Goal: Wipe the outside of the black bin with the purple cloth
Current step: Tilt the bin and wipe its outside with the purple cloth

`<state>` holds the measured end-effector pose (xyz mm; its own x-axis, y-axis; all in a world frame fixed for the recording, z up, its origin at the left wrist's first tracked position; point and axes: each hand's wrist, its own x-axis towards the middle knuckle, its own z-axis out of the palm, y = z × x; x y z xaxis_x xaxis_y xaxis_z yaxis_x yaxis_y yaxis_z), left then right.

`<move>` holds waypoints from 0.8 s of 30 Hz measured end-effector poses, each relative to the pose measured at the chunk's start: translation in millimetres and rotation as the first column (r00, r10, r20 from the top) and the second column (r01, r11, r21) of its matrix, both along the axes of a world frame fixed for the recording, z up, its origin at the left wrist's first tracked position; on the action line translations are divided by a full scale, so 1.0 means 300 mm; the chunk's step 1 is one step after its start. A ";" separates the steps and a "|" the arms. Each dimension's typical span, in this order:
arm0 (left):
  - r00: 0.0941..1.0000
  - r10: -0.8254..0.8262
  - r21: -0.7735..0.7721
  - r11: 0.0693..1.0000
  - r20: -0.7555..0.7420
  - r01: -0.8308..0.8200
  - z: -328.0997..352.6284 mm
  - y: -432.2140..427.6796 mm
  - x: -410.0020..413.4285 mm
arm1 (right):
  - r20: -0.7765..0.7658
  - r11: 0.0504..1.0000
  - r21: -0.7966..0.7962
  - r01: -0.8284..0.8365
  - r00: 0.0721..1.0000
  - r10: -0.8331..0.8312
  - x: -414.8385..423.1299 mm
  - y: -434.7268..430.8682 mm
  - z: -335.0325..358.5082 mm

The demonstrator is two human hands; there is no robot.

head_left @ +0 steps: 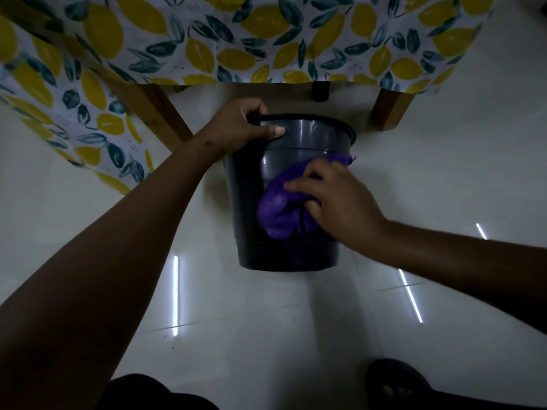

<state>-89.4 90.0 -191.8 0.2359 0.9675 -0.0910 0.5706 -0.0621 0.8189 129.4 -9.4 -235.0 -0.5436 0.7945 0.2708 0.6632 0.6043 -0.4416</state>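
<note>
Head view: the round black plastic bin [248,208] stands on the pale tiled floor [444,173], just beside a lemon-print tablecloth [266,39]. The left hand [239,125] grips its rim; the right hand [334,199] presses the crumpled purple cloth [275,211] against the side wall. Wiping looks midway; next, probably turning the bin to reach unwiped sides.
</note>
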 end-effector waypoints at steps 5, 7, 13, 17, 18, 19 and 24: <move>0.998 0.013 -0.026 1.000 0.056 -0.012 -0.006 -0.007 -0.024 | 0.084 0.968 -0.039 -0.246 0.965 0.248 0.002 -0.148 -0.031; 0.999 0.005 -0.045 0.999 0.054 -0.003 -0.001 -0.011 -0.019 | 0.021 0.987 -0.055 -0.148 0.989 0.149 0.006 -0.065 -0.008; 1.000 0.004 -0.021 1.000 0.010 -0.004 0.013 -0.016 -0.006 | -0.053 0.993 -0.005 0.116 0.992 -0.116 0.063 0.180 0.052; 1.000 0.007 -0.007 1.000 0.001 -0.007 0.004 -0.017 -0.028 | -0.009 1.000 -0.012 -0.024 1.000 0.024 0.042 0.028 -0.001; 1.000 0.012 -0.010 1.000 -0.003 -0.012 0.000 -0.014 -0.039 | 0.036 0.996 -0.012 -0.088 0.995 0.089 0.037 -0.029 -0.019; 1.000 0.013 -0.016 1.000 -0.013 -0.013 0.001 -0.013 -0.049 | 0.084 0.988 -0.014 -0.156 0.984 0.156 0.032 -0.086 -0.035; 0.957 -0.113 -0.024 0.994 -0.267 0.110 0.060 0.014 -0.033 | 0.173 0.949 -0.042 -0.311 0.934 0.314 0.021 -0.168 -0.041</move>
<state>-99.4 94.1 -173.9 0.3081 0.9354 -0.1734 0.7585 -0.1315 0.6383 135.6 -59.8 -247.1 -0.8027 0.5800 0.1390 0.5095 0.7880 -0.3457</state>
